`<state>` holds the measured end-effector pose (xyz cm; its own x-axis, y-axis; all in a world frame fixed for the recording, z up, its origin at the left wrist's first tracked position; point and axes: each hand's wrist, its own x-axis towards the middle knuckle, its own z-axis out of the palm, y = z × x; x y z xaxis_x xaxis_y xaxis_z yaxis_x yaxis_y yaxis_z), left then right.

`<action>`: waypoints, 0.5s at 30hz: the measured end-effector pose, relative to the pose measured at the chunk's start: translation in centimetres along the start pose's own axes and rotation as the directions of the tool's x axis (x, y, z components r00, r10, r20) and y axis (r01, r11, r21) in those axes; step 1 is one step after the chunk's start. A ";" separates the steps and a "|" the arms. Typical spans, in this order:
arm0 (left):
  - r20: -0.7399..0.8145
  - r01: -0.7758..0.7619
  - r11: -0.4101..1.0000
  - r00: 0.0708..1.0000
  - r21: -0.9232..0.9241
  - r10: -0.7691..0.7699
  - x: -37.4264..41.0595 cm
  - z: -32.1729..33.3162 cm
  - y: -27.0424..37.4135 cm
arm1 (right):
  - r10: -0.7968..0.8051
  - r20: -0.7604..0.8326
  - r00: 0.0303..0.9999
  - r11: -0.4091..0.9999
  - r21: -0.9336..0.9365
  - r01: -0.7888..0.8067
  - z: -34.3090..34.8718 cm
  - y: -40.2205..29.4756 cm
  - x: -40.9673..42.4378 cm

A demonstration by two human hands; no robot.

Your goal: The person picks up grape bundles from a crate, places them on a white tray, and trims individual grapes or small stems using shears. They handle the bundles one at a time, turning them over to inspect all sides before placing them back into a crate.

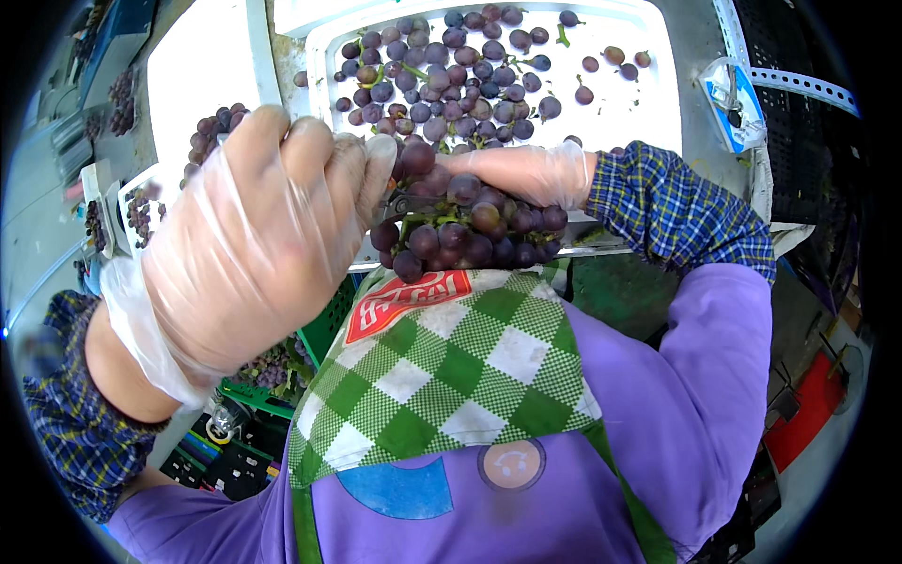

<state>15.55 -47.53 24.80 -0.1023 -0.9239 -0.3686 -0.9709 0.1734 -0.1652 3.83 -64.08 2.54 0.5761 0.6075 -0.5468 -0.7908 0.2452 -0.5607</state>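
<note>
My left hand (246, 240), in a clear plastic glove, is closed around small metal snips (400, 203). Most of the tool is hidden by the hand; its pivot and part of the blades show against the grapes. A bunch of dark purple grapes (465, 225) with green stems hangs just above the apron. Behind that bunch, my right hand (507, 169), also gloved, reaches in from the right and supports it; its fingers are mostly hidden by the grapes. Beyond the hands, loose grapes (437, 92) and bits of stem lie in a white foam tray (620, 127).
Another grape bunch (211, 134) lies to the left near a white foam box (204, 63). A green crate (261, 398) with grapes is low at left. At right are a perforated metal rail (803, 88) and a blue-and-white plastic packet (736, 106). My checked apron (451, 366) borders the work.
</note>
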 end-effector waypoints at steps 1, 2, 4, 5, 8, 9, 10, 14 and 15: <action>-0.002 -0.012 1.000 1.000 -0.009 0.012 0.1 0.2 -0.3 | 0.048 0.011 0.999 0.998 0.033 -0.049 0.0 -0.1 0.3; -0.005 -0.024 1.000 1.000 -0.018 0.024 0.1 0.4 -0.7 | 0.097 0.024 0.995 0.993 0.066 -0.098 0.0 -0.3 0.6; -0.018 -0.030 0.999 0.999 -0.043 0.029 0.2 0.6 -1.1 | 0.131 0.042 0.990 0.987 0.083 -0.134 -0.1 0.0 1.1; -0.026 -0.023 0.998 0.999 -0.059 0.021 0.3 0.6 -1.2 | 0.138 0.043 0.990 0.986 0.085 -0.141 -0.1 0.1 1.2; -0.038 0.008 0.998 0.999 -0.065 -0.011 0.2 1.0 -1.1 | 0.128 0.031 0.991 0.990 0.056 -0.130 0.5 -0.6 0.9; -0.035 0.003 0.999 0.999 -0.055 -0.005 0.3 1.1 -1.0 | 0.128 0.041 0.991 0.989 0.067 -0.131 0.6 -0.7 0.8; -0.032 -0.002 0.999 0.999 -0.044 0.001 0.3 1.0 -1.0 | 0.128 0.051 0.990 0.988 0.077 -0.132 0.8 -0.7 0.7; -0.008 -0.039 0.999 0.999 -0.029 0.038 0.3 0.8 -0.9 | 0.182 0.057 0.982 0.982 0.042 -0.185 0.8 -1.1 0.3; -0.008 -0.040 0.999 0.999 -0.034 0.040 0.1 0.8 -0.8 | 0.215 0.059 0.975 0.976 0.009 -0.216 0.8 -1.7 -0.1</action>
<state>16.51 -47.51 24.14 -0.1430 -0.9191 -0.3672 -0.9727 0.1989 -0.1192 4.90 -63.97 4.04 0.3794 0.6899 -0.6165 -0.8983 0.1151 -0.4240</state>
